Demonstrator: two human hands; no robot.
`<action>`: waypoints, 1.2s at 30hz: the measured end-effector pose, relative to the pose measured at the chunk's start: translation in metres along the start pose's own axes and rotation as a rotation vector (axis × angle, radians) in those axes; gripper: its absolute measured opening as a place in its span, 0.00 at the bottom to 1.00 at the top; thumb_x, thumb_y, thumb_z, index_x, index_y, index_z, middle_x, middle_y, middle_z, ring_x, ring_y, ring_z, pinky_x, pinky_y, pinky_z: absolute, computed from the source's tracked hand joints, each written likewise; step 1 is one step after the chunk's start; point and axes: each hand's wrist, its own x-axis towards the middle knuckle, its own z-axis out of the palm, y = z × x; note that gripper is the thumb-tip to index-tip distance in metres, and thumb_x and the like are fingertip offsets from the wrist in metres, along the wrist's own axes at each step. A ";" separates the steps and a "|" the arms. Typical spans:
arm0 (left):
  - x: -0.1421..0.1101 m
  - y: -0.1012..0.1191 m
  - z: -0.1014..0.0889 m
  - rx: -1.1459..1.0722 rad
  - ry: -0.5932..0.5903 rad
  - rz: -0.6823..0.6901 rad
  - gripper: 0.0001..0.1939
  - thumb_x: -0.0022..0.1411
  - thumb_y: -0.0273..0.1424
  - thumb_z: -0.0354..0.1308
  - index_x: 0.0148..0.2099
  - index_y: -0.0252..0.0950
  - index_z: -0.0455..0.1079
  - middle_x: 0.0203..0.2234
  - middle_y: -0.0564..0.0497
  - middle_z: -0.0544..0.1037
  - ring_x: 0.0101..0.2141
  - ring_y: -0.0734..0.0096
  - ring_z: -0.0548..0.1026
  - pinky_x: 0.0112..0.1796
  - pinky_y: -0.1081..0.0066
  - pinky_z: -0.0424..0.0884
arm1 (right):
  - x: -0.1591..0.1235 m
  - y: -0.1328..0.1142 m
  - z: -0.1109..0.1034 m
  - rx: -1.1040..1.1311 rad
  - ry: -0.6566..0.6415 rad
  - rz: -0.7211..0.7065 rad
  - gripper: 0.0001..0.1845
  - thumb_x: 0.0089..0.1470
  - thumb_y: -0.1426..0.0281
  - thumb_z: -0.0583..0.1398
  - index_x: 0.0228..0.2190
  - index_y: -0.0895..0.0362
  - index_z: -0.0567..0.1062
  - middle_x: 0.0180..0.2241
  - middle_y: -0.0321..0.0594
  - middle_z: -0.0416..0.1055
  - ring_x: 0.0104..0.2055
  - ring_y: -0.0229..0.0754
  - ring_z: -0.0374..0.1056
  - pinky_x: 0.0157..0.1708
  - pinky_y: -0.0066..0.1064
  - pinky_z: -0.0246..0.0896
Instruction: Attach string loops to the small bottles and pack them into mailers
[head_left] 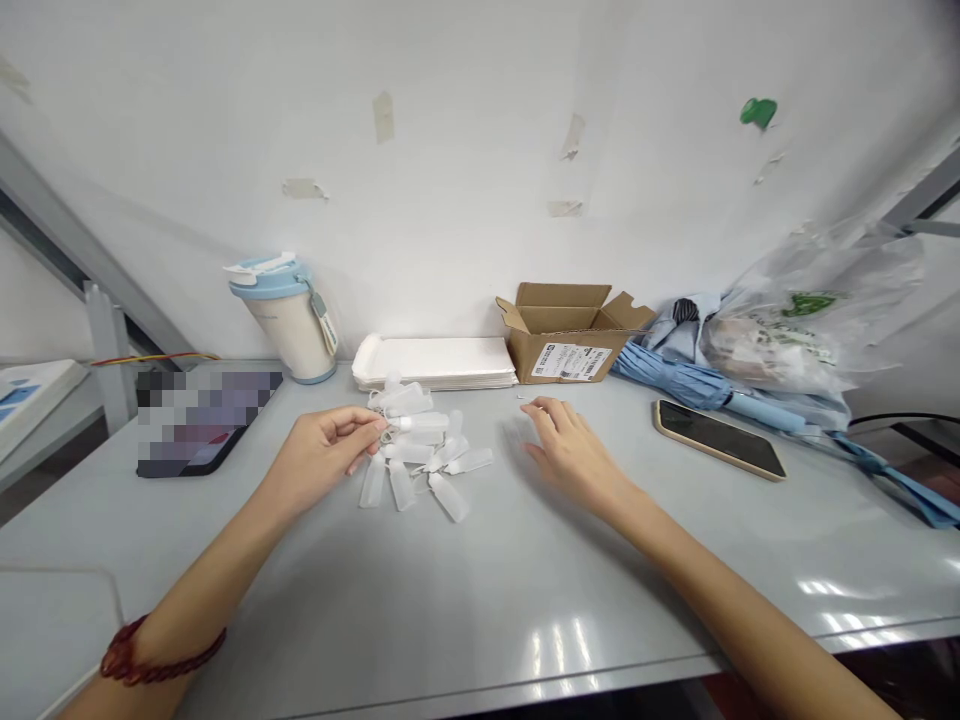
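A loose pile of small, flat, frosted translucent plastic pieces (pixel 448 497), shaped like little bottles or tags with thin white cords at their narrow ends, lies on the grey table. At the pile's left side, my left hand (pixel 330 447) has thumb and fingertips pinched at a white cord loop of one piece (pixel 421 423). To the right of the pile, my right hand (pixel 566 445) hovers low over the tabletop, fingers loosely bent and apart, holding nothing. A tiny pale bit (pixel 520 397) lies just beyond its fingertips.
Behind the pile are a stack of white envelopes (pixel 450 360) and an open cardboard box (pixel 559 358). A blue-lidded tumbler (pixel 292 325) and a dark tablet-like device (pixel 206 425) stand left. Right are a phone (pixel 716 437), blue umbrella (pixel 675 378) and plastic bag (pixel 795 320).
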 end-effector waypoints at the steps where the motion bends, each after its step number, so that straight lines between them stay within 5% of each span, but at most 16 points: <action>1: 0.001 -0.001 0.000 0.009 -0.006 -0.007 0.12 0.53 0.40 0.58 0.28 0.36 0.72 0.12 0.59 0.63 0.16 0.78 0.58 0.21 0.76 0.57 | 0.000 0.003 0.001 -0.021 -0.017 0.021 0.19 0.56 0.73 0.55 0.50 0.64 0.64 0.48 0.57 0.64 0.48 0.55 0.62 0.41 0.44 0.64; 16: 0.007 -0.013 0.005 0.146 0.060 -0.031 0.15 0.53 0.43 0.55 0.30 0.35 0.72 0.19 0.54 0.74 0.16 0.76 0.63 0.21 0.74 0.61 | 0.004 0.016 0.003 -0.062 -0.171 0.221 0.18 0.56 0.74 0.55 0.49 0.62 0.65 0.46 0.55 0.65 0.46 0.53 0.63 0.41 0.41 0.62; 28: 0.001 -0.015 0.015 0.145 0.159 0.083 0.15 0.54 0.41 0.53 0.36 0.35 0.71 0.18 0.55 0.71 0.22 0.70 0.70 0.25 0.73 0.64 | 0.007 0.026 0.006 0.072 -0.256 0.360 0.15 0.56 0.77 0.53 0.46 0.63 0.68 0.42 0.53 0.69 0.41 0.47 0.68 0.38 0.34 0.62; 36: -0.019 -0.010 0.032 0.173 0.313 0.319 0.12 0.59 0.39 0.51 0.36 0.37 0.70 0.16 0.58 0.64 0.19 0.76 0.62 0.24 0.75 0.61 | 0.007 0.023 0.010 0.419 0.108 0.332 0.14 0.55 0.71 0.53 0.42 0.60 0.70 0.40 0.50 0.73 0.38 0.45 0.70 0.37 0.36 0.65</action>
